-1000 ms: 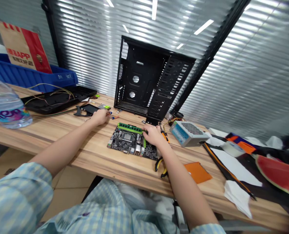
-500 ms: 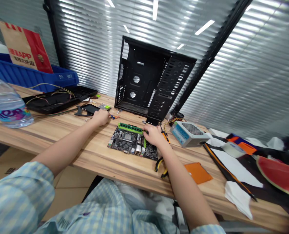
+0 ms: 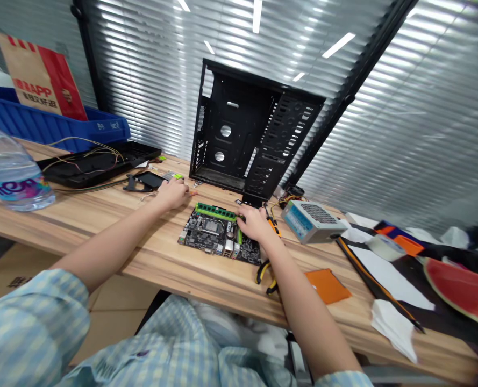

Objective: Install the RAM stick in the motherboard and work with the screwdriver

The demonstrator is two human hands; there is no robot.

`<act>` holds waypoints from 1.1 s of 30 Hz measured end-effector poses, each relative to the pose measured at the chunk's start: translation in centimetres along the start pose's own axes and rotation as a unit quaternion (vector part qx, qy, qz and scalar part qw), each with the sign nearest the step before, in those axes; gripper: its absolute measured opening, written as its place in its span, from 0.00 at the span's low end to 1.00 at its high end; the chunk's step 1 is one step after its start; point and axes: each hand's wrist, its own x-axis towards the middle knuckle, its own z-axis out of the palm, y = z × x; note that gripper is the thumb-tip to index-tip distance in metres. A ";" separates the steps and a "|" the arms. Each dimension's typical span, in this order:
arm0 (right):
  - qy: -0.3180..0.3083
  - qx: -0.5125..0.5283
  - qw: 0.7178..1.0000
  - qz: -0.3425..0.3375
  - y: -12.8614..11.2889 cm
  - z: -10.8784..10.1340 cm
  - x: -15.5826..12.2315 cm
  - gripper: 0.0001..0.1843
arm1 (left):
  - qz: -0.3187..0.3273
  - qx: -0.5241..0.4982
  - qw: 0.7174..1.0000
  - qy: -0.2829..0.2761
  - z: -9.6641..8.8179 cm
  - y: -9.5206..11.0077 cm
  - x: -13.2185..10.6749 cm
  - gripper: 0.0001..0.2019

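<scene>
We see the motherboard flat mid-bench, RAM stick lying lengthwise along its far side. Right hand is nearer, curled over the stick's right end, grip unclear. Left hand rests curled left of the board, contents unclear.

- I have two hands in frame: my left hand left of centre, my right hand at centre
- One motherboard at lower centre
- One green RAM stick on it
- One black computer case at upper centre
- One power supply right of centre
- One water bottle at far left
- One blue bin at upper left
</scene>
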 end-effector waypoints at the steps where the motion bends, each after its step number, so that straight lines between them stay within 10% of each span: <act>1: 0.000 -0.001 1.000 0.001 0.0 0.0 0.0 0.14 | -0.001 0.002 1.000 0.002 0.1 0.1 0.0 0.20; 33: -0.009 -0.009 1.000 0.000 0.0 -0.1 0.0 0.14 | -0.067 -0.017 0.997 0.020 -0.5 -1.7 0.1 0.18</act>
